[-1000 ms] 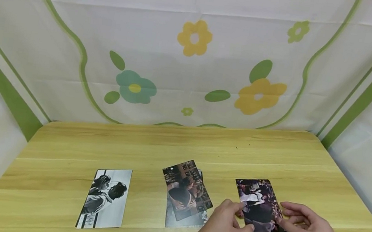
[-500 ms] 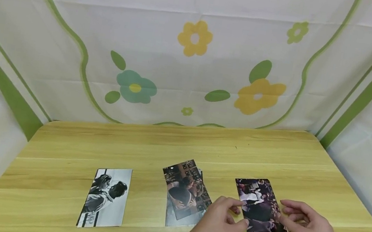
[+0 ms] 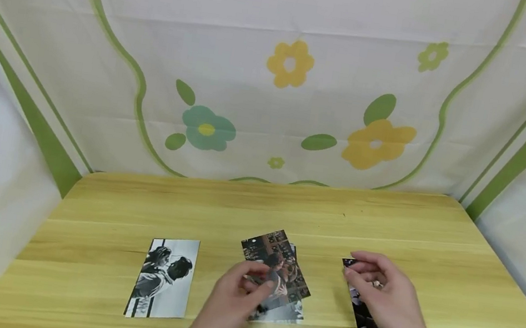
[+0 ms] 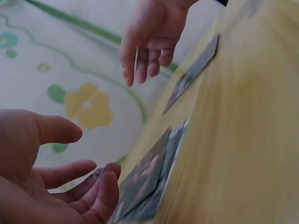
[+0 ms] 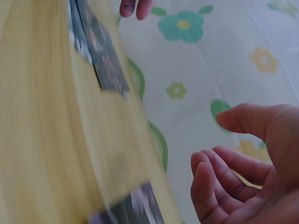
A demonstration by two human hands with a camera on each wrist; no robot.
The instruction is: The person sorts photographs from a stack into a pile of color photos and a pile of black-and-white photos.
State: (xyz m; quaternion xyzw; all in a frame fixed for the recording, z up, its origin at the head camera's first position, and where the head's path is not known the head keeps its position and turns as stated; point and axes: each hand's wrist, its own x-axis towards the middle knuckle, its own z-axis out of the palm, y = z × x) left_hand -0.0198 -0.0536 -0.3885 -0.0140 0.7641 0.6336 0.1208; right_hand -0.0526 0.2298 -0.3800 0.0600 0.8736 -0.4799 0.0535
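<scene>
A dark colour photo (image 3: 276,247) lies askew on a greyish photo (image 3: 291,314) in the middle of the wooden table. My left hand (image 3: 234,294) hovers above this pair with loosely bent fingers and nothing in its grasp; the left wrist view (image 4: 60,172) shows a gap between thumb and fingers. To the right lies a dark purplish photo (image 3: 362,318), mostly hidden under my right hand (image 3: 385,299). In the right wrist view that hand (image 5: 243,172) is raised off the table, thumb and fingers apart, holding nothing.
A black-and-white photo (image 3: 163,279) of two people lies at the left, with another edge showing under it. Behind the wooden table (image 3: 217,202) hangs a white cloth (image 3: 237,59) printed with flowers; similar cloth walls stand at both sides.
Both hands have left the sides of the right-hand photo. The left has moved left over the middle pair, the right up and left above the right photo. The head view has shifted slightly.
</scene>
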